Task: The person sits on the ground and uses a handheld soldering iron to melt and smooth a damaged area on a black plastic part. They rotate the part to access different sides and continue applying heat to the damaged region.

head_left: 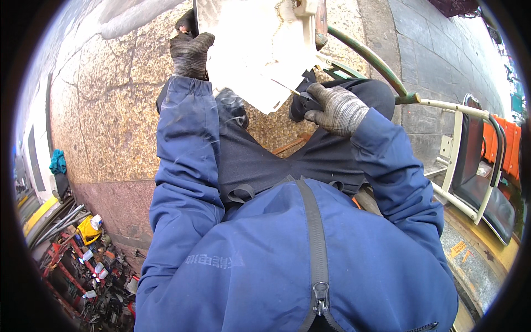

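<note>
A bright white panel or casing (249, 50), washed out by light, stands between my knees. My left hand (191, 54), in a worn grey knit glove with dark fingers, is closed at its left edge. In my right hand (338, 109), also gloved, is a screwdriver (311, 102) with a black handle. Its thin shaft points up and left across the lower right corner of the panel. Glare hides the detail of the panel's face, and I cannot make out what the tip touches.
A bent green tube (370, 55) curves from the panel's right side. Further right stands a pale metal frame with a black seat (481, 188). Tools and scrap (83, 271) crowd the lower left, with a yellow container (89, 229). Cracked stone paving (110, 110) lies on the left.
</note>
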### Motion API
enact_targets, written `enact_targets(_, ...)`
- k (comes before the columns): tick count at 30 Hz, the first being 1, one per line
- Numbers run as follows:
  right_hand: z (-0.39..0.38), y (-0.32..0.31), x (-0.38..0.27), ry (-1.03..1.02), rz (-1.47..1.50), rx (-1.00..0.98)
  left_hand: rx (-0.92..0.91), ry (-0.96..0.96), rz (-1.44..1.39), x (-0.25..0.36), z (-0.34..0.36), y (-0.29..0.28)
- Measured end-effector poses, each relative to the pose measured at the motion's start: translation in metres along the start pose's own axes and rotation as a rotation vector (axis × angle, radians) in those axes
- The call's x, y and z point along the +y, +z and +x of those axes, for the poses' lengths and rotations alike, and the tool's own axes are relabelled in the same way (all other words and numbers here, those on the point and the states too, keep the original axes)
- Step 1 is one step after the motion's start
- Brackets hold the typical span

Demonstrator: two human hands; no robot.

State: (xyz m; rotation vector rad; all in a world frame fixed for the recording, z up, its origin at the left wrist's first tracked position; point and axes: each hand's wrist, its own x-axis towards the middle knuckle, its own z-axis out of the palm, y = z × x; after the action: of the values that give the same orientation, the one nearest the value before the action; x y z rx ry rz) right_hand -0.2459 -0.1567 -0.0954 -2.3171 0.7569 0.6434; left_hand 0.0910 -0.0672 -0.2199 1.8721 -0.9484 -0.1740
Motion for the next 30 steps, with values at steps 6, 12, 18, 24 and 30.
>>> enact_targets(6, -0.001, -0.003, -0.002, 0.006, 0.007, -0.01, -0.041, -0.307, -0.148, 0.018, -0.004, 0.0)
enact_targets(12, -0.001, -0.003, -0.002, 0.015, 0.004, -0.017, -0.017, -0.255, -0.127, 0.044, -0.006, -0.003)
enact_targets(18, -0.002, -0.003, -0.002, 0.024, 0.006, -0.012, -0.019, -0.205, -0.072, -0.002, -0.001, 0.001)
enact_targets(24, -0.002, -0.003, -0.003, 0.016, 0.005, 0.014, 0.028, -0.062, -0.269, -0.027, 0.006, 0.007)
enact_targets(30, 0.0, -0.004, -0.003, 0.051, -0.008, -0.015, -0.034, -0.239, 0.005, 0.006, 0.001, -0.002)
